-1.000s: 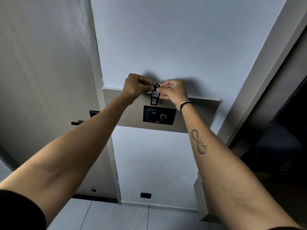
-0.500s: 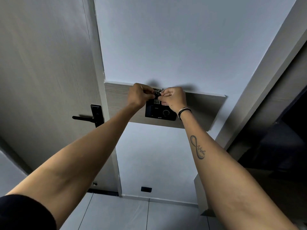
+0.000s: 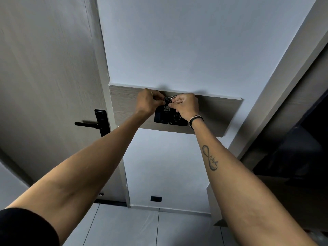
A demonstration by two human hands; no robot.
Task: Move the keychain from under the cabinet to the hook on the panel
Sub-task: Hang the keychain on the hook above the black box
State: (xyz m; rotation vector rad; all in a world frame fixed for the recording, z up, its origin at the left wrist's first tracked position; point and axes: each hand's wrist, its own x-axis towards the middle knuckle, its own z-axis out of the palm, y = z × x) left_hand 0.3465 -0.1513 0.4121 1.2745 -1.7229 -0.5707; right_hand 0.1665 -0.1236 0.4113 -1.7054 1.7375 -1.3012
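Now lower against the wide wood-grain wall panel (image 3: pixel 213 112), left hand (image 3: pixel 147 102) and right hand (image 3: pixel 186 105) both pinching the small black keychain with silver ring (image 3: pixel 167 102); hook hidden, hanging apparently unfinished, release left.

Black sleeve (image 3: pixel 26 226), black wristband (image 3: pixel 195 119), infinity tattoo (image 3: pixel 210 158) (right forearm).
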